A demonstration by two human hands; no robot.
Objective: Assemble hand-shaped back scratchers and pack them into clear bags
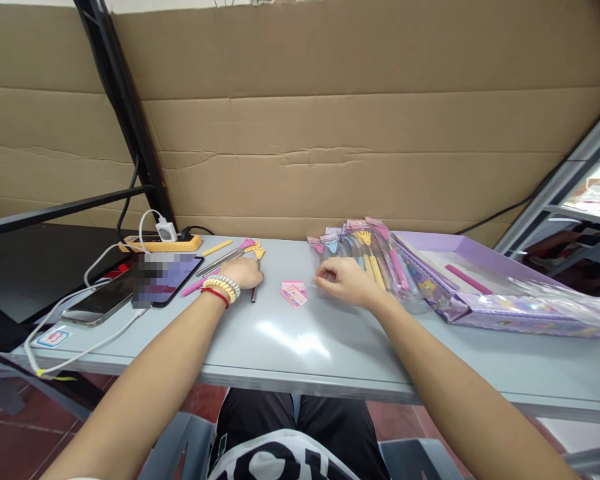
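My left hand (243, 275), with beaded bracelets and a red cord at its wrist, is closed on a back scratcher (259, 253) with a yellow hand-shaped head. Its metal rod sticks out below my fingers. Beside that hand lie more scratcher parts, among them a pink head (247, 245) and a loose yellow handle (217, 247). My right hand (347, 280) is curled, thumb and fingers together, at the near edge of several bagged back scratchers (375, 267). Whatever it pinches is hidden. Between both hands lie small pink printed cards (294, 293).
On the right stands a purple box (460, 313) with a pink handle (467, 279) and clear plastic bags (565, 293). To the left are two phones (103, 297), white cables and a yellow power strip (195, 243). A cardboard wall (330, 133) closes off the back.
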